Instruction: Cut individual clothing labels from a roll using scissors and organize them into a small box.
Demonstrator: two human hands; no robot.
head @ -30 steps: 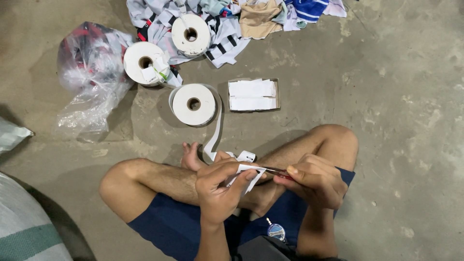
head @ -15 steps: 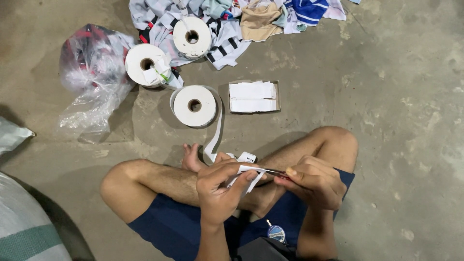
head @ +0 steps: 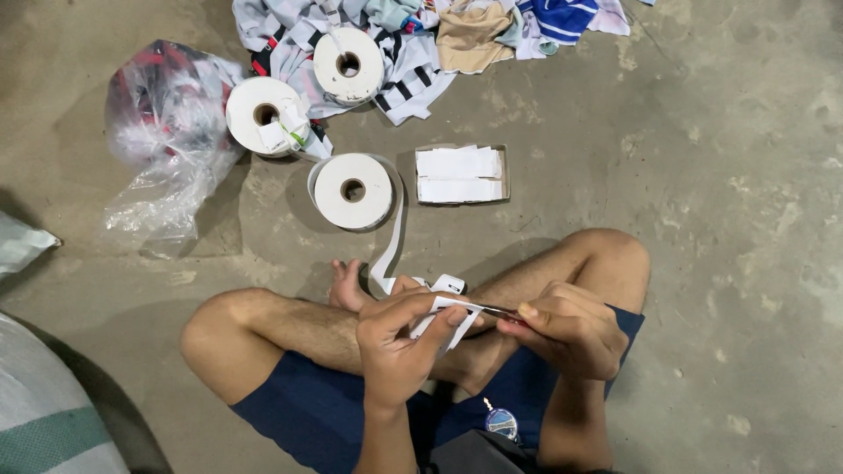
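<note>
We see a concrete floor [head: 720,175] with us sitting cross-legged on it, knees wide, blue shorts [head: 325,421]. Far left, a clear plastic bag [head: 162,149] stuffed with coloured stuff; bottom left corner, a pale sack with a green stripe [head: 44,421]. Up top, a heap of clothes [head: 457,26], striped and blue pieces. Three white tape rolls: one roll on the clothes [head: 349,65], one roll beside the bag [head: 263,115], and the nearest roll [head: 353,190] flat on the floor just ahead of our feet. Right of that roll, well apart from our hands, a small open box of cut white strips [head: 460,175], stacked in two rows. From the nearest roll a white strip [head: 392,241] runs down past our toes and up into our hands. Left hand [head: 399,347] pinches the strip's free end, fingers curled, thumb pressed on top, a folded loop sticking out above the knuckles. Right hand [head: 571,333] is closed around a thin dark tool [head: 496,310], likely scissors, tip meeting the strip; we cannot tell if the blades are apart or together. Compared with the frames from a second and half a second back, almost nothing shifts: hands sit at the same spot over the lap, the strip holds the same line, rolls and box unmoved. That reads as us mid-cut or lining up the cut, with this piece not yet severed from the roll. A small round blue tag [head: 502,423] lies on the shorts between our forearms.
</note>
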